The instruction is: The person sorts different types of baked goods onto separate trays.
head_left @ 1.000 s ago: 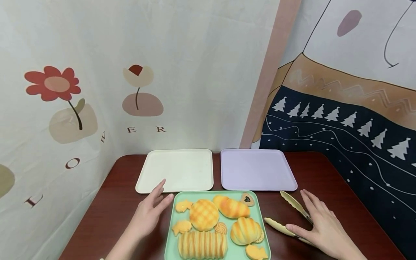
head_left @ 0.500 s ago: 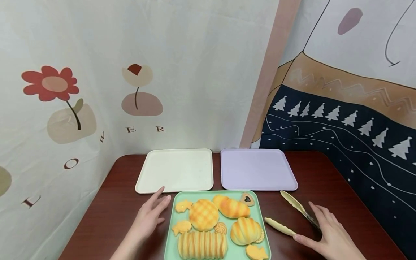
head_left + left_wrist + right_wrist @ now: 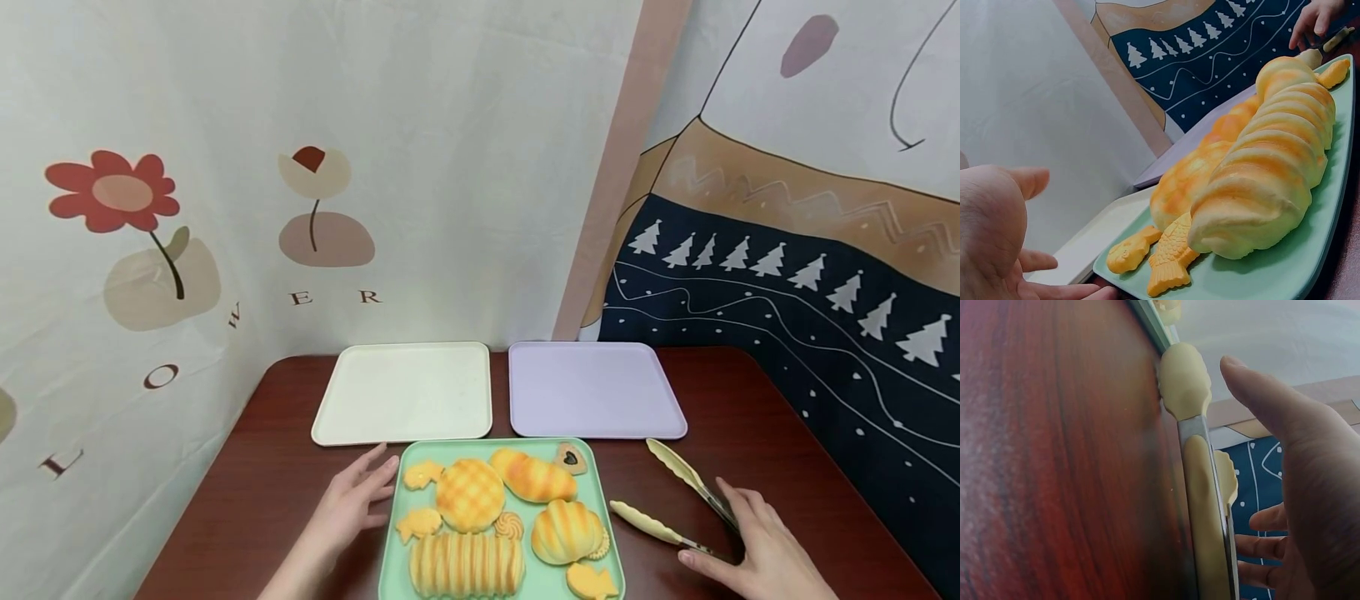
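Observation:
My left hand (image 3: 345,508) is beside the left rim of a green tray (image 3: 543,579), fingers extended and thumb apart; it holds nothing. On that tray lie a ridged loaf (image 3: 467,567), a round checked bun (image 3: 470,495), a long glazed roll (image 3: 532,477), a grooved round roll (image 3: 567,533), fish-shaped biscuits (image 3: 418,525) and small cookies (image 3: 509,526). Spread over the handle end of the tongs (image 3: 647,523) is my right hand (image 3: 765,550). In the right wrist view its thumb and fingers stand apart around the cream-tipped tongs (image 3: 1204,506), ungripped, jaws spread.
Behind the green tray, a white tray (image 3: 405,393) stands at the left and a lilac tray (image 3: 592,390) at the right. The dark red table (image 3: 240,500) ends against hanging printed cloths (image 3: 450,167). The tongs' tips point toward the green tray.
My left hand has drawn back slightly and turned in toward the green tray's edge. My right hand has moved back and right along the tongs; trays and breads stay put.

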`<state>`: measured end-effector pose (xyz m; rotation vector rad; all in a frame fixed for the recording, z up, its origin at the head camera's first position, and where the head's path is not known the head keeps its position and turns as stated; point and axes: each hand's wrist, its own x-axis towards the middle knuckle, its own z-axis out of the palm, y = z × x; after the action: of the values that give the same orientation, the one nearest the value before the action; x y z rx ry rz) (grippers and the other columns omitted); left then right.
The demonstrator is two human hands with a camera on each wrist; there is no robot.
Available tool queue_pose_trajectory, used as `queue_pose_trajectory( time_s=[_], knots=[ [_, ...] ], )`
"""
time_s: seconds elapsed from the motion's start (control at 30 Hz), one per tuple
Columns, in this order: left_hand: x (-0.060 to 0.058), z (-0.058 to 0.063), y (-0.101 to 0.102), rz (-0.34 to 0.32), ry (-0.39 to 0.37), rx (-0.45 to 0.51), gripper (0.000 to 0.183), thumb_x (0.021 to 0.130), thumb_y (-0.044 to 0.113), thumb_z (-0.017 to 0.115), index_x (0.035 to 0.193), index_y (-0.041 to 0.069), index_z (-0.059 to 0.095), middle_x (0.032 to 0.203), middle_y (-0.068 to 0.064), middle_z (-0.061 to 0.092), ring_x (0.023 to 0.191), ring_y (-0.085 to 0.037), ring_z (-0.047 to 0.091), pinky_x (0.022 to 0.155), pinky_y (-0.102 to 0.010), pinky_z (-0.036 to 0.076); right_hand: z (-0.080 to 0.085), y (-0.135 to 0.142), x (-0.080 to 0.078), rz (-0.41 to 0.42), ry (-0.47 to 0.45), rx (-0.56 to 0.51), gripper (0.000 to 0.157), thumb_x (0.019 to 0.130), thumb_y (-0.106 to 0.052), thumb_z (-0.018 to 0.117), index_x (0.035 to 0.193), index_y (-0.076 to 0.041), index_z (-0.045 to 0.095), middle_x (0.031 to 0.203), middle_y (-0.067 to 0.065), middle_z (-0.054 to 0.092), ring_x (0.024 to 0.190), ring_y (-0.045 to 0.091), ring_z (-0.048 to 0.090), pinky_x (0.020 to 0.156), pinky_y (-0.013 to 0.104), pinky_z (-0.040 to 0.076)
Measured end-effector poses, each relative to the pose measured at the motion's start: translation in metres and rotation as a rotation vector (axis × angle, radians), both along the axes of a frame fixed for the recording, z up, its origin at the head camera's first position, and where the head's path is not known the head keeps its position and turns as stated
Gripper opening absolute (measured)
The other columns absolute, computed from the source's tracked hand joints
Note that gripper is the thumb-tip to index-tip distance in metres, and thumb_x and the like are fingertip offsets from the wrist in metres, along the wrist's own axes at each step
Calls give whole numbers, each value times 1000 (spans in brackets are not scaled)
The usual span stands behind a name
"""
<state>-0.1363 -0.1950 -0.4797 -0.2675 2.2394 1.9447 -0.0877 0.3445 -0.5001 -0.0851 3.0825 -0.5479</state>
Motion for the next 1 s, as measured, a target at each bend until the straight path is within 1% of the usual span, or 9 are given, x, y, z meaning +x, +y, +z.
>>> queue_pose_trajectory(
  time_s=[0.13, 0.23, 0.3, 0.43, 0.53, 0.6, 0.7, 0.9, 1.0],
  knots=[
    [0, -2, 0, -1, -19, -5, 76, 106, 38, 65, 157, -11, 37, 149, -37, 49, 119, -43, 67, 83, -50, 62, -2, 0, 0, -8, -23, 0, 118, 80, -73, 79, 151, 13, 40, 134, 29, 52, 116, 46, 57, 86, 63, 55],
    [0, -3, 0, -14, -23, -48, 71, 108, 32, 63, 150, -19, 40, 143, -38, 54, 116, -42, 69, 83, -49, 62, -3, 0, -1, -13, -37, 4, 120, 79, -74, 79, 151, 14, 40, 133, 28, 52, 115, 44, 57, 85, 61, 56],
    [-1, -3, 0, -24, -24, -77, 65, 108, 28, 62, 145, -22, 45, 138, -38, 58, 113, -41, 70, 83, -48, 62, -3, 0, -1, -17, -39, 8, 120, 78, -75, 79, 150, 14, 41, 132, 28, 52, 114, 43, 57, 86, 61, 56],
    [-5, -5, 1, -41, -14, -139, 50, 107, 19, 63, 136, -22, 55, 131, -34, 64, 104, -37, 74, 81, -45, 63, -2, 2, -1, -18, -13, 5, 119, 76, -74, 81, 146, 16, 45, 128, 26, 54, 111, 41, 58, 86, 59, 56],
    [-7, -6, 2, -52, 3, -186, 42, 106, 12, 62, 132, -21, 59, 130, -34, 64, 99, -35, 75, 79, -44, 63, -2, 4, -2, -19, -4, -6, 116, 75, -72, 84, 142, 16, 49, 124, 24, 56, 107, 38, 59, 85, 56, 56],
    [-9, -7, 3, -56, 14, -214, 39, 105, 8, 63, 131, -21, 60, 130, -35, 64, 98, -34, 76, 78, -43, 63, -2, 6, -3, -21, -13, -11, 113, 75, -71, 85, 140, 15, 52, 121, 22, 57, 104, 36, 59, 83, 55, 56],
    [-11, -9, 3, -62, 23, -258, 34, 103, 4, 64, 128, -20, 63, 125, -33, 67, 95, -34, 76, 76, -42, 63, -2, 7, -4, -18, -32, -10, 108, 75, -70, 85, 138, 12, 56, 116, 18, 58, 100, 32, 59, 80, 51, 56],
    [-15, -13, 2, -57, 36, -362, 29, 98, 1, 66, 121, -17, 69, 107, -22, 75, 84, -29, 77, 72, -41, 63, -3, 7, -4, -15, -42, -5, 104, 74, -69, 87, 136, 10, 60, 111, 13, 59, 97, 27, 58, 78, 47, 55],
    [-16, -14, 3, -57, 41, -405, 28, 97, 2, 68, 120, -14, 71, 105, -19, 76, 80, -26, 76, 71, -41, 63, -3, 8, -5, -14, -51, -6, 102, 75, -67, 87, 135, 11, 60, 111, 13, 59, 97, 27, 58, 78, 47, 55]
  ],
)
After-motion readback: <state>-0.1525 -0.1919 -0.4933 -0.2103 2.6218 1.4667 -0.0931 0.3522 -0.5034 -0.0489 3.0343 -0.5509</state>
